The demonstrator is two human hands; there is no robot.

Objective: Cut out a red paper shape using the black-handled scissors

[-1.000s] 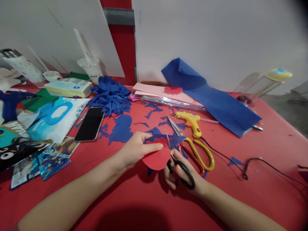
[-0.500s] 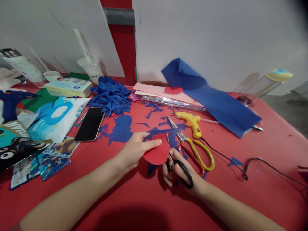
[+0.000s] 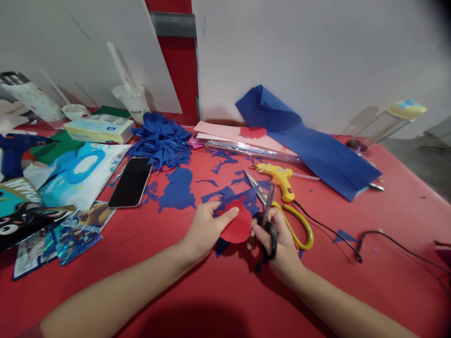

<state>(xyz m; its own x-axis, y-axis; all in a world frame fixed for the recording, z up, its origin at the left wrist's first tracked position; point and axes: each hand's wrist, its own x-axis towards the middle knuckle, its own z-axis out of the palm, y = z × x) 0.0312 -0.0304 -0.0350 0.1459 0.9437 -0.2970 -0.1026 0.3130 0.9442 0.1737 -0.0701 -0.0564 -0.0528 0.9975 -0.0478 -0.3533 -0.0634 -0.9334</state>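
Between the thumb and fingers of my left hand (image 3: 204, 230) is a round red paper piece (image 3: 237, 227) with a notched upper edge. My right hand (image 3: 278, 239) has its fingers in the black handles of small scissors (image 3: 269, 206), whose blades point up and away, apart from the paper. The fingertips of this hand are close to the paper's right edge. Under and behind the red paper lie blue paper scraps (image 3: 225, 193). Larger scissors with a yellow handle (image 3: 306, 230) rest just beyond my right hand, partly covered by it.
A yellow glue gun (image 3: 278, 177) with a black cord lies behind the scissors. Blue sheets (image 3: 310, 141) stretch across the back right. On the left are a phone (image 3: 131, 183), a blue scrap pile (image 3: 160, 141), a wipes pack (image 3: 84, 171), a tissue box (image 3: 100, 128) and a cup (image 3: 134, 101).
The small scissors have come away from the red paper and now point upward. My left hand and the paper have shifted slightly right, and the paper has turned a little.
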